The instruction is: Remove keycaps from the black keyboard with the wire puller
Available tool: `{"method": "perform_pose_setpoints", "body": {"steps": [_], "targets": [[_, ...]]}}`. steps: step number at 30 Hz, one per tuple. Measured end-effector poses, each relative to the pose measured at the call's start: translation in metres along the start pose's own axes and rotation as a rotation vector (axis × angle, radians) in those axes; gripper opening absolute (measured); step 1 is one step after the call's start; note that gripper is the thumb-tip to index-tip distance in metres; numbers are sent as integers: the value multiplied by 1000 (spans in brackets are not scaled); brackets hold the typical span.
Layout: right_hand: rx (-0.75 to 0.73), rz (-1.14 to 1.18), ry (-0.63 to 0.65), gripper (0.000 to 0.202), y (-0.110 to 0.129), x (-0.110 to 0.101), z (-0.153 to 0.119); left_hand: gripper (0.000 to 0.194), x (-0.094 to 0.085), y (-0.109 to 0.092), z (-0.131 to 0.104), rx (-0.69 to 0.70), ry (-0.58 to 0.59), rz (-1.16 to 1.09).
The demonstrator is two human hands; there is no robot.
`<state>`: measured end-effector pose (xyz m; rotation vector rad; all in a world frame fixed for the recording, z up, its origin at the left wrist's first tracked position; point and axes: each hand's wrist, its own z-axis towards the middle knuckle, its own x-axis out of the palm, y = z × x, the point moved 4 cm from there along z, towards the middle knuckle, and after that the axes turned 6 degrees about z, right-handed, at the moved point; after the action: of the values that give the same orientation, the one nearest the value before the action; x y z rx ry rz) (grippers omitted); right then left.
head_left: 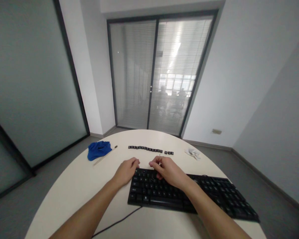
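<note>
A black keyboard (169,201) lies slightly tilted on the round cream table. Beyond it, small black keycaps (146,148) stretch in a line, with a short group set apart at the right end. My left hand (127,171) rests at the keyboard's upper left corner, its fingers curled together; whether it holds anything is hidden. Over the upper keys, my right hand (166,169) is pinched around a thin tool, whose fine wire-like end shows below the fingers near the keys.
A blue cloth (99,150) lies at the table's left, beside a thin wooden brush (104,156). White crumpled material (193,153) sits at the right. A black cable (117,222) runs toward the table's near edge (139,229).
</note>
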<state>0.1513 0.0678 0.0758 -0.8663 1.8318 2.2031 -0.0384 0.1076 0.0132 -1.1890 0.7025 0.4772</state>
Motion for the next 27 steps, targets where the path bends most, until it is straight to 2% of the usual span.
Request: {"method": "perform_pose_setpoints", "body": {"steps": [2, 6, 9, 13, 17, 21, 24, 27], "targets": [[-54, 83, 47, 28, 4, 11, 12, 38, -1, 5, -4, 59, -15, -134], [-102, 240, -7, 23, -6, 23, 28, 41, -1, 15, -4, 67, 12, -314], [-134, 307, -23, 20, -18, 33, 30, 44, 2, 18, -2, 28, 39, -379], [-174, 273, -6, 20, -23, 42, 27, 45, 4, 18, 2, 6, 33, -407], [-197, 283, -45, 21, -22, 40, 27, 45, 1, 15, 2, -5, 56, -368], [-161, 275, -25, 24, -25, 39, 28, 39, -11, 9, -4, -40, 161, -228], [-152, 253, -11, 26, -27, 39, 28, 35, -22, 1, -9, 33, 205, -115], [-159, 241, 3, 29, -26, 39, 30, 36, -24, 0, -12, 60, 204, -85]]}}
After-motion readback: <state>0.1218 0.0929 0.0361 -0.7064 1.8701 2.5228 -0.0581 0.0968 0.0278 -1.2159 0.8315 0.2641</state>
